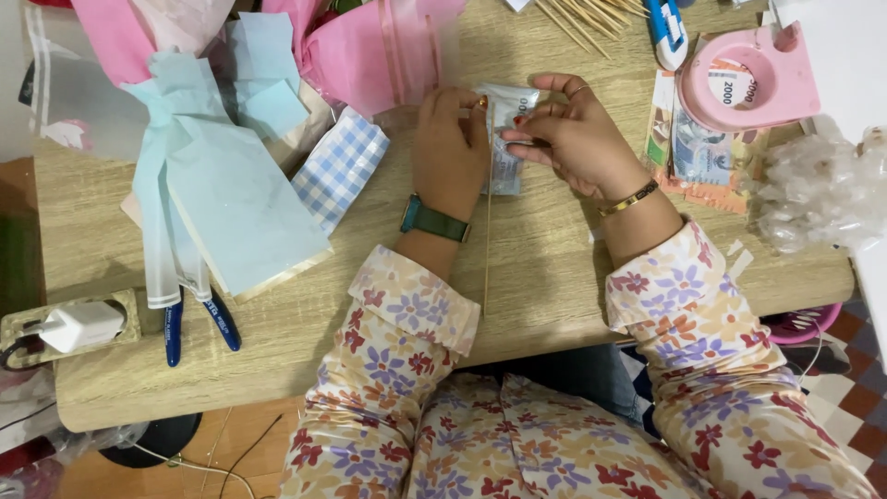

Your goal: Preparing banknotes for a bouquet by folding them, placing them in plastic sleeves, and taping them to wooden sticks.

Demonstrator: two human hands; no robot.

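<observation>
- Between both hands, at the table's middle, a small clear-wrapped packet [506, 139] is pinched against a thin wooden skewer [487, 222].
- Left hand [450, 148] has fingers closed on the packet's left edge and the skewer's top.
- Right hand [573, 134] grips the packet's right side with curled fingertips.
- Right of the grip lies a pink tape dispenser [748, 79]; left of it, blue checked paper [340, 166] and blue-handled pliers [199, 323].
</observation>
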